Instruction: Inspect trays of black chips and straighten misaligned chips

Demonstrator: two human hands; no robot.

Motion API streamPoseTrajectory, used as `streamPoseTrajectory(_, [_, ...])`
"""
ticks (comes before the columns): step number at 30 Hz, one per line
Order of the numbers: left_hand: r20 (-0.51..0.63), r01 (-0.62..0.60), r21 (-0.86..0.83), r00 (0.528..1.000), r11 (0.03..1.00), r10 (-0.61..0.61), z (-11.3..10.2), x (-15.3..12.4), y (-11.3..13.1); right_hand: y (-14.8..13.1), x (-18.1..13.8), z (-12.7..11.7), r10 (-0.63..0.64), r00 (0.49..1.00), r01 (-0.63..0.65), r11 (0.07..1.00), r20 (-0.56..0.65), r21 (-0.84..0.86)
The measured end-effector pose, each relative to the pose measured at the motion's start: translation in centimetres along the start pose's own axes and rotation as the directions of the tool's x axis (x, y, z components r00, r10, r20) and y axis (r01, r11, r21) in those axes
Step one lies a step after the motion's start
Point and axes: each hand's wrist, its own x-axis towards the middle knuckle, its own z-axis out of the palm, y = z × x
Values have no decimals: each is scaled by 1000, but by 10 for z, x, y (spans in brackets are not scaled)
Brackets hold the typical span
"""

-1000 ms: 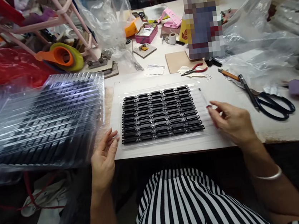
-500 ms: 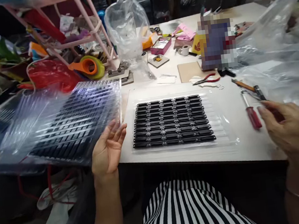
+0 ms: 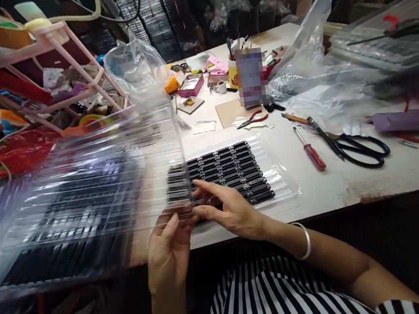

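Observation:
A clear ribbed plastic tray (image 3: 154,133) is held tilted over the left part of the table. My left hand (image 3: 170,249) grips its lower right corner between thumb and fingers. Beside it, my right hand (image 3: 234,212) pinches the right edge of the same tray. Behind my hands, rows of black slotted strips (image 3: 243,173) lie in another clear tray (image 3: 282,176) on the table. The raised tray partly covers these rows. More clear trays with dark strips (image 3: 67,208) are at the left, blurred and seen partly through the raised tray.
To the right lie a red-handled screwdriver (image 3: 313,156), black-handled scissors (image 3: 367,149) and a cutter (image 3: 296,118). Red pliers (image 3: 254,119) rest farther back near a tan board (image 3: 229,113). A pink rack (image 3: 78,66) stands at the back left; clear plastic bags (image 3: 319,96) lie at the right.
My right hand has come from the tools at the right to the tray edge. A clear tray now stands raised between both hands. The view has turned to the right.

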Motion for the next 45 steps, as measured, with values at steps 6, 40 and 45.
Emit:
streamPoseTrajectory(6, [89,-46,113,995,993,36,-3,-7,-2,-3,12,9,127,992,-107,902,-21,418])
streamPoseTrajectory(40, [-132,-331,157,927,931,352,-52,49,69,-64,38,-153,-191,953,215,973,-237,82])
streamPoseTrajectory(45, [-140,-433,45,890,900,435,-42,62,76,-62,29,-154,-85,957,104,993,-276,55])
